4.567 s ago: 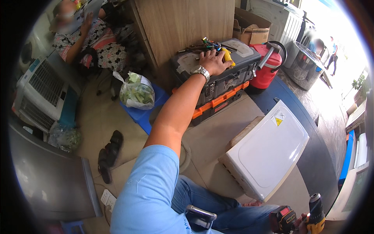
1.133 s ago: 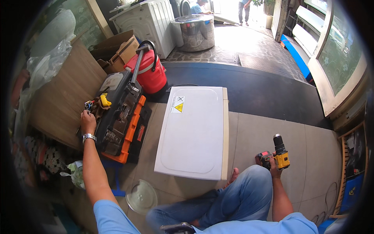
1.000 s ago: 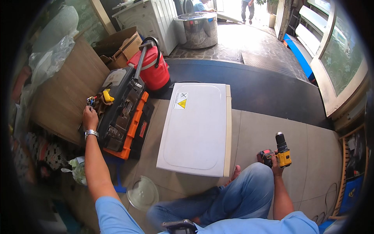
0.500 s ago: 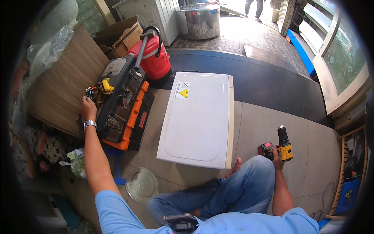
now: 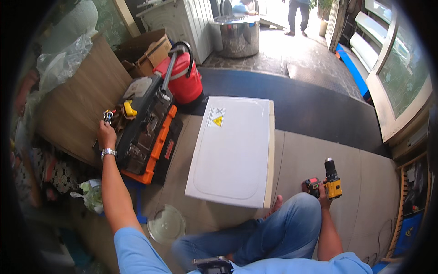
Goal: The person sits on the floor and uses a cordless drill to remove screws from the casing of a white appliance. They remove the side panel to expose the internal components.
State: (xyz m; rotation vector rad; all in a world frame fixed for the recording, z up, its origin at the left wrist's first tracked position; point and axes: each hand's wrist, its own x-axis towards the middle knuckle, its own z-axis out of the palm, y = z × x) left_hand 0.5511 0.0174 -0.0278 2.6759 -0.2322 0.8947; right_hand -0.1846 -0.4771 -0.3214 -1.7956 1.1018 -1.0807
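Observation:
A yellow and black cordless drill (image 5: 334, 186) is in my right hand (image 5: 323, 195), held by its grip beside my right knee with the chuck pointing away. My left hand (image 5: 107, 133) reaches out to the far left, its fingers closed on a small cluster of shiny and coloured pieces (image 5: 108, 117), too small to name. This hand is beside a black and orange toolbox (image 5: 148, 123), near a yellow-handled item (image 5: 130, 108) on it. Before me stands a white, box-shaped appliance (image 5: 232, 150) with a yellow warning sticker; neither hand touches it.
A round glass plate (image 5: 166, 224) lies on the floor by my legs. Behind the toolbox stand a red drink cooler (image 5: 185, 82) and a cardboard box (image 5: 155, 52). A steel drum (image 5: 237, 39) and a person (image 5: 299, 16) are near the doorway. A wooden rack (image 5: 404, 205) stands at right.
The view has tipped up a little, so the scene sits lower and more of the person in the doorway shows. My left hand stays by the toolbox; my right hand still holds the drill.

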